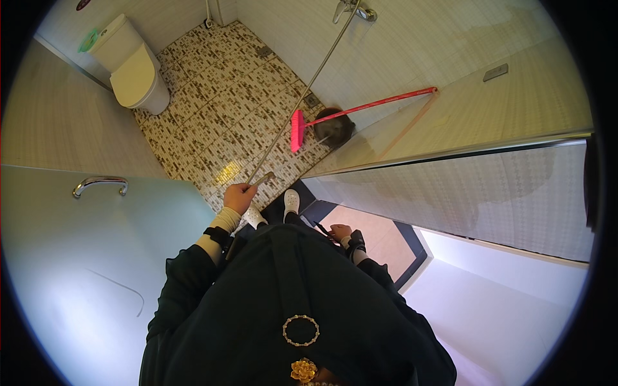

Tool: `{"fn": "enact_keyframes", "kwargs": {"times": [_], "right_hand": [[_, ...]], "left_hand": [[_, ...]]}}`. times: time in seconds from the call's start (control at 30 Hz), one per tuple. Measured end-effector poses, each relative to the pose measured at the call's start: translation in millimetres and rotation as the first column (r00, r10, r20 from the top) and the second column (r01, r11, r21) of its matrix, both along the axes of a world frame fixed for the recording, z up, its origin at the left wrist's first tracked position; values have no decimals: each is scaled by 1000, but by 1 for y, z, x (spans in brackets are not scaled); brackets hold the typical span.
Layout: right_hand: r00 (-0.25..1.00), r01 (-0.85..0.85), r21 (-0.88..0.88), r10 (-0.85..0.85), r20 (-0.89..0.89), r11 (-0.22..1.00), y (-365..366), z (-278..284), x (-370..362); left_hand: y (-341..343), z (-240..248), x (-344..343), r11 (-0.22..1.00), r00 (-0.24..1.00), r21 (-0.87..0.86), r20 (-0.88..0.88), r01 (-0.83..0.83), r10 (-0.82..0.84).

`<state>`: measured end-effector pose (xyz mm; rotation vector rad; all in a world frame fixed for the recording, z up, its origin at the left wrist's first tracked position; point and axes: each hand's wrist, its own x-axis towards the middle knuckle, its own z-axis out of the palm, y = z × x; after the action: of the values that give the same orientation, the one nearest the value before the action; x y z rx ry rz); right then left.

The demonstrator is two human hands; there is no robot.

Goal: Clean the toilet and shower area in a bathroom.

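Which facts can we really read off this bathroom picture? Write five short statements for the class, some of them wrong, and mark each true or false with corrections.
1. The left hand holds the hand shower. True.
2. The toilet lid stands raised. False: it is lowered.
3. A metallic hose leads from the wall tap toward that hand. True.
4. The pink broom head is inside the dark round container. False: it is outside, to the container's left.
5. The person's shoes are white. True.
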<state>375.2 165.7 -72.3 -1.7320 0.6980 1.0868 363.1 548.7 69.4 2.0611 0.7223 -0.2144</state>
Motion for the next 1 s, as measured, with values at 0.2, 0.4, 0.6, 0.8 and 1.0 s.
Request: {"fn": "enact_keyframes", "kwargs": {"times": [0.2,0.4,0.6,0.8,1.0], "right_hand": [[999,36,-21,-36,8,999,2,2,-1],[999,-38,-28,39,17,999,3,6,1],[995,-46,-86,53,82,995,8,11,-2],[998,59,13,-59,-13,998,1,-3,-2],[997,-54,-66,58,49,996,2,-3,-3]], "left_hand": [[2,-9,-1,1000,1000,3,18,5,-5],[2,-9,0,1000,1000,-2,14,11,-11],[2,-12,-1,1000,1000,3,22,7,-7],[2,-12,-1,1000,1000,12,29,11,-11],[2,-5,-2,1000,1000,-10,25,16,-16]]}}
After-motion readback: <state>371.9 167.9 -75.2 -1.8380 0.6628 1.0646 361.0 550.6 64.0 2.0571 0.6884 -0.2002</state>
